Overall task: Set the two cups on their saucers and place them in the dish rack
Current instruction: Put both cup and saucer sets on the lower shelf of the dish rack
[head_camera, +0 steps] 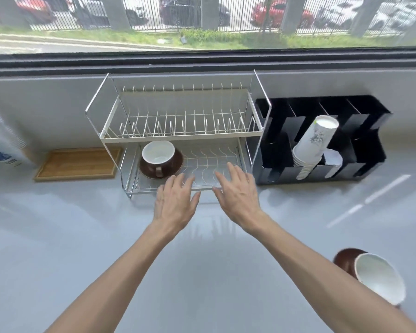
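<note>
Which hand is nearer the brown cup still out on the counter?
Right. The right hand is at the rack's front edge, up and left of that brown cup; the left hand is farther left still.

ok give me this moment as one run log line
brown cup with white inside on brown saucer: lower rack shelf | second brown cup: counter, near right | left hand, right hand: open, empty, at rack front

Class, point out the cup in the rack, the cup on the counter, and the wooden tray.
cup in the rack (158,152): head view, white inside.
cup on the counter (380,280): head view, white inside.
wooden tray (78,163): head view, flat bottom.
</note>
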Demonstrator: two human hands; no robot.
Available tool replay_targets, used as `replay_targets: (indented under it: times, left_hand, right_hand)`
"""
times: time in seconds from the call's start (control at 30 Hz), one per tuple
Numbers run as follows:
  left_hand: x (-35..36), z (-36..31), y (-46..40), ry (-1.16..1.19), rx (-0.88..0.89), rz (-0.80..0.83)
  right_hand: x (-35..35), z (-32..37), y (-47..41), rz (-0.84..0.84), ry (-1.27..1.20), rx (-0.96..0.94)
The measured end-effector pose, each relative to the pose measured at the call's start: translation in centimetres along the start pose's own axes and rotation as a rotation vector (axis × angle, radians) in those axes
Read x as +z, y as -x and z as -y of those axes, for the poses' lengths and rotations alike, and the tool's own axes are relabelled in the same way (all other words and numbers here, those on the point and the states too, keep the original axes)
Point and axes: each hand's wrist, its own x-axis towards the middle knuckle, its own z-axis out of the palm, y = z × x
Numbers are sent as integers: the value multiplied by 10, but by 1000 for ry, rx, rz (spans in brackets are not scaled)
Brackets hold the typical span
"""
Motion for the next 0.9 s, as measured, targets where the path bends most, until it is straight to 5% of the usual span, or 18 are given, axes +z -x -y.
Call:
replay_targets:
  times: [0.6, 0.9]
  left_hand:
    - [82, -212, 40, 2, 490, 236]
    - [113, -272, 60, 208, 451, 412]
  right_hand:
    - [-46, -189, 198, -106, -6, 602]
    - [-41, -238, 264, -24, -96, 847]
